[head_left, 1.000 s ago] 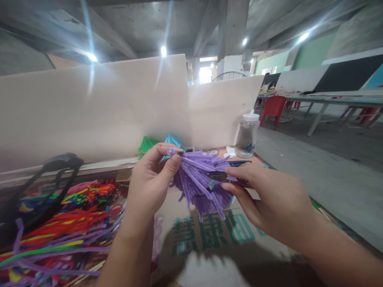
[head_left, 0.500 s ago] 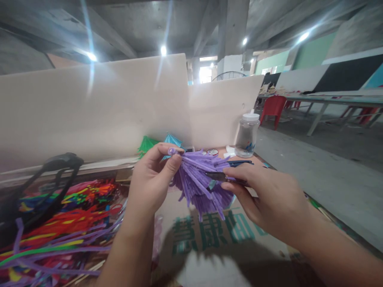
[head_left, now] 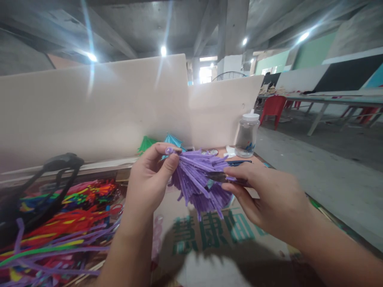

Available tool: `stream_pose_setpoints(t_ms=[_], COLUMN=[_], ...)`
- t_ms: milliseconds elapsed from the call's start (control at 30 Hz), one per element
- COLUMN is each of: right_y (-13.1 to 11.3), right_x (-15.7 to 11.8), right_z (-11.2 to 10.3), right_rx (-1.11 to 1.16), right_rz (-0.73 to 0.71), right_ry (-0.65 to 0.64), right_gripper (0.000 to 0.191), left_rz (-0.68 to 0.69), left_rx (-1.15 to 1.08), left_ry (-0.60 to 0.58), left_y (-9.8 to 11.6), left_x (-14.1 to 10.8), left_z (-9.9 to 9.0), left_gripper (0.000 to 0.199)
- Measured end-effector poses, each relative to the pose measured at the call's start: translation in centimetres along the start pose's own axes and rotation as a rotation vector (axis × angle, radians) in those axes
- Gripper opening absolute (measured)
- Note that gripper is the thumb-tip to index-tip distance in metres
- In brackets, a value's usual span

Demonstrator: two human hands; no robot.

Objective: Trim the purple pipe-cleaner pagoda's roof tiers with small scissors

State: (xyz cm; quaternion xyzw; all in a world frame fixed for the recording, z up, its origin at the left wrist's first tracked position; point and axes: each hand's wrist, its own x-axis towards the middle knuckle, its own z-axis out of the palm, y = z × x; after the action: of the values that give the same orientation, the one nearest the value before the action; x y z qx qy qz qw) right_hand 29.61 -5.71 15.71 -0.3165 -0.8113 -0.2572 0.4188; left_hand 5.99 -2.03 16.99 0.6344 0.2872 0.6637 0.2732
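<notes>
A cone-shaped bundle of fuzzy purple strips [head_left: 196,179] hangs in the air above the cardboard. My left hand [head_left: 154,171] pinches its narrow top between thumb and fingers. The strips fan out to the right and downward. My right hand [head_left: 260,191] grips a dark, flat metal tool [head_left: 216,175], whose end sits among the strips on the right side. A purple strip end shows at my right fingertips. The tool's far tip is hidden in the bundle.
Loose coloured strips [head_left: 66,223] and a black frame-like object [head_left: 64,163] lie at the left. Green [head_left: 146,143] and blue [head_left: 172,140] small umbrella shapes stand behind. A clear bottle [head_left: 247,135] stands back right, before a pale board [head_left: 119,111]. Cardboard [head_left: 197,259] lies below.
My left hand and the purple bundle have shifted slightly left. A purple strip end now shows at my right fingertips, and the tool sits a little differently among the strips.
</notes>
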Motion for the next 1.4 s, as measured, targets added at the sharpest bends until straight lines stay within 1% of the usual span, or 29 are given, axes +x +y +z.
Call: stream_pose_setpoints(t_ms=[200, 433, 600, 933, 1100, 1200, 1400], right_y=[-0.10, -0.09, 0.01, 0.11, 0.03, 0.10, 0.09], right_x=[-0.04, 0.00, -0.06, -0.20, -0.09, -0.15, -0.05], right_z=[0.19, 0.21, 0.20, 0.12, -0.05, -0.25, -0.15], right_rx=[-0.029, -0.035, -0.052, -0.038, -0.001, 0.028, 0.015], right_rz=[-0.005, -0.013, -0.050, -0.070, -0.026, 0.009, -0.009], right_ry=[0.014, 0.020, 0.019, -0.011, -0.003, -0.015, -0.007], right_gripper=[0.014, 0.012, 0.013, 0.016, 0.015, 0.017, 0.016], left_rz=[0.021, 0.012, 0.012, 0.003, 0.002, -0.007, -0.016], left_rx=[0.022, 0.010, -0.003, 0.034, -0.008, -0.029, -0.040], left_ry=[-0.010, -0.022, -0.023, -0.007, -0.008, -0.013, -0.021], left_y=[0.02, 0.00, -0.15, -0.05, -0.11, -0.15, -0.18], left_x=[-0.16, -0.21, -0.13, -0.10, -0.05, -0.03, -0.01], left_z=[0.21, 0.10, 0.04, 0.05, 0.04, 0.02, -0.03], left_gripper=[0.015, 0.013, 0.013, 0.017, 0.016, 0.015, 0.014])
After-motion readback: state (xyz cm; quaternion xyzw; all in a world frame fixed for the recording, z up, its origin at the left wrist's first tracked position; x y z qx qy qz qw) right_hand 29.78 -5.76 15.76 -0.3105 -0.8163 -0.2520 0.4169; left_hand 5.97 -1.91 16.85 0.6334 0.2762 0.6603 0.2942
